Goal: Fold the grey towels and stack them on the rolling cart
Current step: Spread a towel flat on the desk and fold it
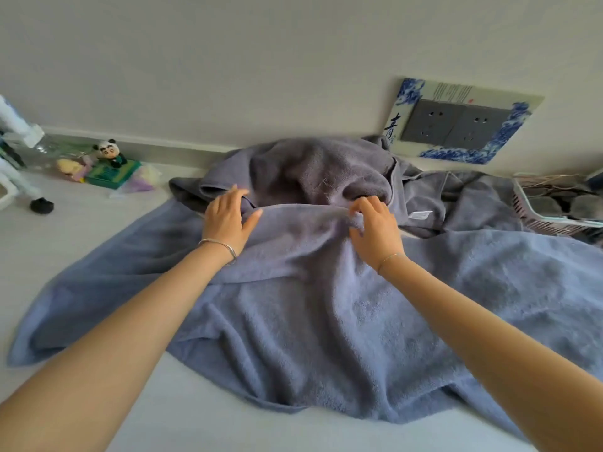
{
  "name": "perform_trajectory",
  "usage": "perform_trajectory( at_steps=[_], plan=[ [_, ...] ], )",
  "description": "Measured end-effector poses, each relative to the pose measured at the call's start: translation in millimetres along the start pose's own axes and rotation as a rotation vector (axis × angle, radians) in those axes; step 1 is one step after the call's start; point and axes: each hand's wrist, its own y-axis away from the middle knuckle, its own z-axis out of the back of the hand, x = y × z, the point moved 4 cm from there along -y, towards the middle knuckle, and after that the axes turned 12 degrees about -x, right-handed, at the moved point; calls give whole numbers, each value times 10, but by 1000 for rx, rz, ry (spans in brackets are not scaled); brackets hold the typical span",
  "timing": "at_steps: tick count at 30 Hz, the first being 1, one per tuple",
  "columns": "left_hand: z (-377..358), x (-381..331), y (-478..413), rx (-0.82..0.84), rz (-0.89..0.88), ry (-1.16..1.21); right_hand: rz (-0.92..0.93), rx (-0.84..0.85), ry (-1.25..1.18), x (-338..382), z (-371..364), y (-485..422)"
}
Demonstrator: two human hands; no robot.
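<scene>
Far left: clear plastic bottle (49, 148) lying by the wall, white toy figure (19, 181) partly out of frame in front of it. Next to them a panda figurine (109, 151) stands on a green box (112, 174).

All of this is on a white surface (98, 223); can't tell if it's a table or the floor.

Blue-grey towel (326, 321) is spread wide and rumpled across the surface, from the near edge up toward the wall. Its far edge is raised into a ridge between the two hands.

Left hand (226, 220): grip is on the left end of that ridge, fingers over the far side, thumb along the near side. Bangle (222, 247) on the wrist.

Dark grey towel (310, 171) is heaped just behind the ridge, against the wall and touching the blue-grey one.

Right hand (375, 233): grip closed, fingers curled and pinching the bunched right end of the same edge. Thin chain (391, 257) on the wrist.

White label (421, 215) shows on the dark grey towel just right of that hand.

On the wall above: double grey socket panel (453, 125) in a blue-and-white patterned surround.

Far right: a basket (554, 220) with grey contents, its near side against the towels.
</scene>
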Motion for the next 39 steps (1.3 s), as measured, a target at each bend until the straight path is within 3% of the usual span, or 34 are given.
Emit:
perform_trajectory(
  at_steps=[6,10,15,28,34,39],
  plan=[
    [133,1123,580,166,429,-263,280,154,-61,858,-785,586],
    [272,1590,682,354,488,-306,332,270,-31,1343,-1298,771],
    [551,1974,729,435,630,-345,287,429,-32,1759,-1652,934],
    [769,2706,479,397,613,-384,431,418,-26,2100,-1867,1232],
    [948,2229,1153,275,429,-339,261,338,-89,2160,-1537,1465],
    [993,2080,1670,311,326,-357,296,476,-22,2238,-1692,1642]
  ],
)
